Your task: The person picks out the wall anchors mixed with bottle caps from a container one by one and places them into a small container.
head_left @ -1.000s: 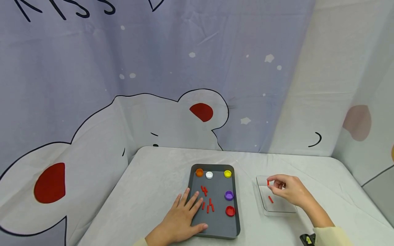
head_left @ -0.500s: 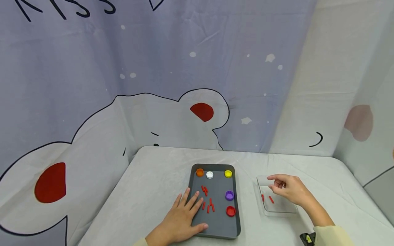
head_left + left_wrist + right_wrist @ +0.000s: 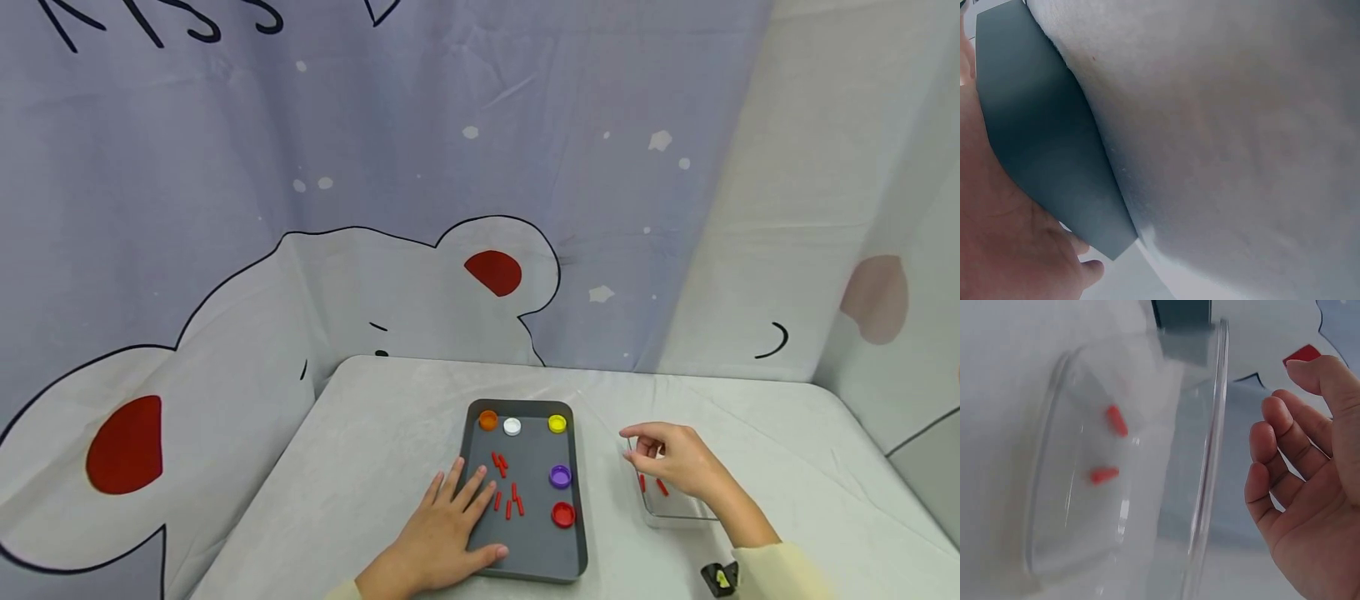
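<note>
My left hand rests with fingers spread over the left edge of a dark grey tray. Several short red sticks lie on that tray, close to its fingertips. My right hand hovers at the left side of a clear plastic box, thumb and index finger apart, the other fingers loosely curled, nothing between them. Inside the box lie two red sticks, seen plainly in the right wrist view. The left wrist view shows part of the left hand against the tray's outer wall.
Small round caps sit along the tray's far and right sides: orange, white, yellow, purple and red. White cloth covers the table. A printed curtain hangs behind it.
My right hand let go of a red stick, which dropped into the clear box beside the other one. Then the hand moved left toward the tray. My left hand stayed put.
</note>
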### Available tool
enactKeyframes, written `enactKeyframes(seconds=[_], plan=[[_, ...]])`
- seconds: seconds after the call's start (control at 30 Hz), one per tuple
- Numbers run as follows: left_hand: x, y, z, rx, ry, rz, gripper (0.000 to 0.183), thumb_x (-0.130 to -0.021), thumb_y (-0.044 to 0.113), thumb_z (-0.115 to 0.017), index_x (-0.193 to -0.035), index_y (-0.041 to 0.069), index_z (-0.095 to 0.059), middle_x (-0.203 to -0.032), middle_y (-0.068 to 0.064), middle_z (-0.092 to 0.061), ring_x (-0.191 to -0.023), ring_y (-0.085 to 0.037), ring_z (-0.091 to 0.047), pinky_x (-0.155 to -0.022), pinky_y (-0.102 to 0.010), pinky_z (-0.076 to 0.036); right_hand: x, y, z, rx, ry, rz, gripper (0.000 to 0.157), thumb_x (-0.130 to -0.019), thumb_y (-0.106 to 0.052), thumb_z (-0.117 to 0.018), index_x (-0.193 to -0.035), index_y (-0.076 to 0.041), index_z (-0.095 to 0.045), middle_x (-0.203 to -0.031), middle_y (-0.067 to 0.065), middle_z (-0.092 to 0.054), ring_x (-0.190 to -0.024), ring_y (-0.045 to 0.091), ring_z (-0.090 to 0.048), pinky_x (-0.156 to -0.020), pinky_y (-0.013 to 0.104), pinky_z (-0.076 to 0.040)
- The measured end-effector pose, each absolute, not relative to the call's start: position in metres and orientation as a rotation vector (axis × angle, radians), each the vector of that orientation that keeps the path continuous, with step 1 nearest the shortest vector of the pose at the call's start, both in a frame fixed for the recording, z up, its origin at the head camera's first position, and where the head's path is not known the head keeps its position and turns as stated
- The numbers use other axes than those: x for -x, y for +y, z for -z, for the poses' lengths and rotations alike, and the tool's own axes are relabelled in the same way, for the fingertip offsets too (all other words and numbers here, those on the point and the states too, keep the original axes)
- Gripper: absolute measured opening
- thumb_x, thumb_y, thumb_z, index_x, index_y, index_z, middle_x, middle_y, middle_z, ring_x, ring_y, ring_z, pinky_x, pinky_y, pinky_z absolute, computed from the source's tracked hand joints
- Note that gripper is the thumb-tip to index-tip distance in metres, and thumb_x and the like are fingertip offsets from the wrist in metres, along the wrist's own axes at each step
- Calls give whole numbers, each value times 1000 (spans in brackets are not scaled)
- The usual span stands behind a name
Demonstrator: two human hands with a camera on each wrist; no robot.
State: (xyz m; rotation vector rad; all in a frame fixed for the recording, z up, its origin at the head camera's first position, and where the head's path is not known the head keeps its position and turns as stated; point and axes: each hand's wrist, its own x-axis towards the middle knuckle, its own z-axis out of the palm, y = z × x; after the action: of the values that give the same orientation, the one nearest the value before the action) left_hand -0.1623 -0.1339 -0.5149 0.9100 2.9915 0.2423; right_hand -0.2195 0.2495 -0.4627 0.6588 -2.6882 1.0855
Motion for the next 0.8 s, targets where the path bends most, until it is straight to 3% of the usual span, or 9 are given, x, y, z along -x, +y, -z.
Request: enactKeyframes(seconds=[0.23,0.47,0.8], plan=[[162,-134,513,-913,2983,-260,86,-94,75,-41,-158,18,-39,-165,-6,-31,-155,-40,-12,-120,-61,-19,221,228,464,-701,-2719,-1127,25,-87,-13,-77,-111,-6,-75,-72,-12,-59,-65,2,-52,-51,23,-45],[163,-133,513,-905,2974,-256,86,-94,76,-39,-158,18,-39,-166,-6,-30,-155,-40,-12,-120,-61,-18,223,206,469,-829,-2669,-1118,25,-86,-12,-79,-109,-3,-75,-74,-14,-59,-69,1,-53,-62,23,-49],[162,-134,515,-907,2969,-303,86,-94,75,-42,-157,16,-41,-165,-7,-30,-155,-42,-12,-119,-64,-17,221,182,475,-906,-2647,-1172,23,-86,-16,-80,-108,-9,-76,-78,-14,-59,-73,2,-55,-65,27,-52]])
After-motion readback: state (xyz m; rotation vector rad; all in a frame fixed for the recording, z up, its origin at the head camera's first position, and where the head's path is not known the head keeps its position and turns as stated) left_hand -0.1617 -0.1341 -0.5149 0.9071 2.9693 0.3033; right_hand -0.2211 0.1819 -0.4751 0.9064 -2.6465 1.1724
